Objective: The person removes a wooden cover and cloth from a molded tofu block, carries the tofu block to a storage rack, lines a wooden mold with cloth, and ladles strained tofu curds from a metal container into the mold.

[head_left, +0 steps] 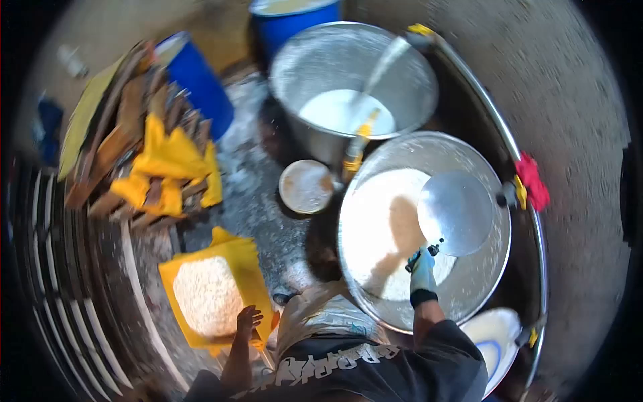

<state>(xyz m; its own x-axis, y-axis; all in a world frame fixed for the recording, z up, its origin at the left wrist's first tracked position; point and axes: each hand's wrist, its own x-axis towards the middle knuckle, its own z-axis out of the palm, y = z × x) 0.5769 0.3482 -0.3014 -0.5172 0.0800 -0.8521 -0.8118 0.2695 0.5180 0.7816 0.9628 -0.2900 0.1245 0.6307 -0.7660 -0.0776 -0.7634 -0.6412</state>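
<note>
My right hand (pixel 422 271), in a whitish glove with a dark cuff, is closed around the dark handle of a large round metal skimmer (pixel 455 213). The skimmer is over a wide metal vat (pixel 492 281) holding white liquid (pixel 375 221), and its shadow falls on the surface. Whether its disc has holes is too blurred to tell. My bare left hand (pixel 249 320) has its fingers apart and holds nothing. It is beside a yellow cloth (pixel 251 268) bearing a mound of white, crumbly matter (pixel 209 295).
Behind stands a second metal vat (pixel 295 67) with white liquid, below a pouring spout. Blue barrels (pixel 204 87) stand farther back. A metal pipe (pixel 489 107) runs along the right wall. Wooden boards with yellow cloths (pixel 171 154), a small round tub (pixel 306 187) and a white basin (pixel 492 328) are nearby.
</note>
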